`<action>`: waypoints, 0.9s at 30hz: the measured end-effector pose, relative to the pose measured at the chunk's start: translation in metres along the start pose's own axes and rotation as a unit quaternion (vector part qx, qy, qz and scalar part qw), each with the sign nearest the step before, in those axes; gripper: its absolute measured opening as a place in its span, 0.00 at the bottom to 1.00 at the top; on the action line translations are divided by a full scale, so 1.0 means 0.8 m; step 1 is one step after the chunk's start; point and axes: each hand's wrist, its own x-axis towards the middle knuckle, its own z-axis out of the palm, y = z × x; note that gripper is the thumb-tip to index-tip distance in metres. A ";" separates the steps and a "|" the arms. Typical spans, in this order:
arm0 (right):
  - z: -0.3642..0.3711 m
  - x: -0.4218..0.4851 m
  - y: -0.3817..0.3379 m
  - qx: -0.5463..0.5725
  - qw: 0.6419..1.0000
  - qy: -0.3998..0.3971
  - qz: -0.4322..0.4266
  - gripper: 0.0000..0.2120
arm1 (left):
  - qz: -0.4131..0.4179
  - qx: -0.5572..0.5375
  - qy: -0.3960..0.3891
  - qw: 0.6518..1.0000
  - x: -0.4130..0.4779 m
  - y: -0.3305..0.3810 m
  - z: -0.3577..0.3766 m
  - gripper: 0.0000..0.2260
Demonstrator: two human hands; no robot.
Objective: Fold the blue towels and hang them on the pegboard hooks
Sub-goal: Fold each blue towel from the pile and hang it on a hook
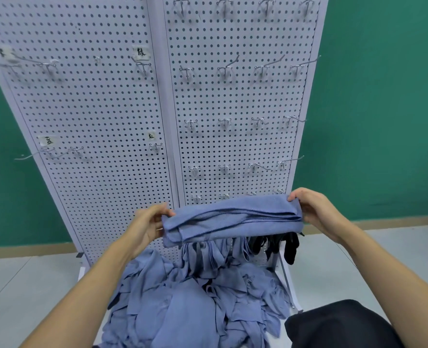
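1. Towel (233, 217), blue and folded into a long flat band of several layers, is gripped at both short ends. The left fingers (166, 212) curl round its left end, and the right fingers (293, 197) clamp its right end.
2. From my seat I see the left hand (147, 223) and the right hand (313, 209) holding it roughly level in the air. It is stretched between them, in front of the lower part of the pegboard (94, 109).
3. Just under the towel, narrow blue strips (207, 249) hang side by side, with black cloths (283, 243) to their right. They seem to hang from the board's lowest row, though the towel hides what carries them.
4. Lower down, a loose pile (190, 297) of blue towels lies heaped at the foot of the board, between the two forearms.
5. The board is white, two panels side by side, with rows of metal hooks (224, 69). Small paper labels (140, 52) sit on the left panel; I cannot read the writing.
6. A green wall (383, 96) stands behind, a pale floor (19, 285) runs below, and a dark cloth (338, 325) fills the lower right corner.
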 end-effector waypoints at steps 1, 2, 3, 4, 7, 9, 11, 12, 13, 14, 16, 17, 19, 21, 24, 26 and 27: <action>0.003 0.000 -0.002 -0.030 1.000 0.006 -0.004 0.06 | -0.014 0.035 0.004 0.999 0.002 -0.005 0.002 0.11; 0.005 0.002 -0.003 -0.055 0.998 0.018 -0.015 0.06 | -0.031 0.065 0.012 0.997 0.005 -0.012 0.005 0.10; 0.007 0.003 -0.006 -0.071 0.997 0.028 -0.028 0.06 | -0.047 0.086 0.022 0.995 0.009 -0.020 0.007 0.10; 0.010 0.006 -0.010 -0.079 0.995 0.037 -0.040 0.06 | -0.060 0.102 0.031 0.992 0.011 -0.029 0.012 0.11; 0.019 0.011 -0.031 -0.072 0.996 0.027 -0.042 0.05 | -0.090 0.169 0.061 0.980 0.021 -0.055 0.027 0.11; 0.027 0.017 -0.047 -0.064 0.997 0.019 -0.032 0.07 | -0.089 0.217 0.069 0.970 0.028 -0.070 0.040 0.12; 0.036 0.024 -0.063 -0.073 0.997 0.014 -0.027 0.06 | -0.063 0.249 0.065 0.964 0.030 -0.077 0.062 0.12; 0.042 0.028 -0.069 -0.082 0.996 0.008 -0.027 0.06 | -0.043 0.260 0.059 0.963 0.028 -0.076 0.077 0.12; 0.048 0.031 -0.075 -0.094 0.995 -0.001 -0.028 0.05 | -0.022 0.268 0.045 0.962 0.027 -0.074 0.093 0.13; 0.053 0.035 -0.079 -0.109 0.994 -0.009 -0.029 0.04 | 0.000 0.272 0.023 0.962 0.026 -0.072 0.109 0.14; 0.064 0.041 -0.084 -0.138 0.990 -0.013 -0.028 0.04 | 0.026 0.258 -0.035 0.965 0.022 -0.069 0.141 0.22; 0.068 0.044 -0.084 -0.148 0.989 -0.010 -0.028 0.03 | 0.033 0.240 -0.059 0.968 0.019 -0.067 0.157 0.28; 0.071 0.050 -0.086 -0.151 0.988 0.002 -0.025 0.04 | 0.034 0.204 -0.082 0.975 0.014 -0.064 0.188 0.37; 0.070 0.052 -0.090 -0.130 0.991 0.013 -0.020 0.03 | 0.049 0.179 -0.073 0.980 0.010 -0.064 0.214 0.40; 0.060 0.051 -0.095 -0.065 0.997 0.028 -0.005 0.03 | 0.092 0.169 -0.012 0.981 0.011 -0.072 0.238 0.42; 0.047 0.049 -0.092 -0.023 0.999 0.041 0.003 0.03 | 0.120 0.192 0.036 0.973 0.013 -0.081 0.243 0.44; 0.039 0.048 -0.089 0.000 0.999 0.049 0.009 0.02 | 0.133 0.197 0.053 0.970 0.015 -0.085 0.243 0.41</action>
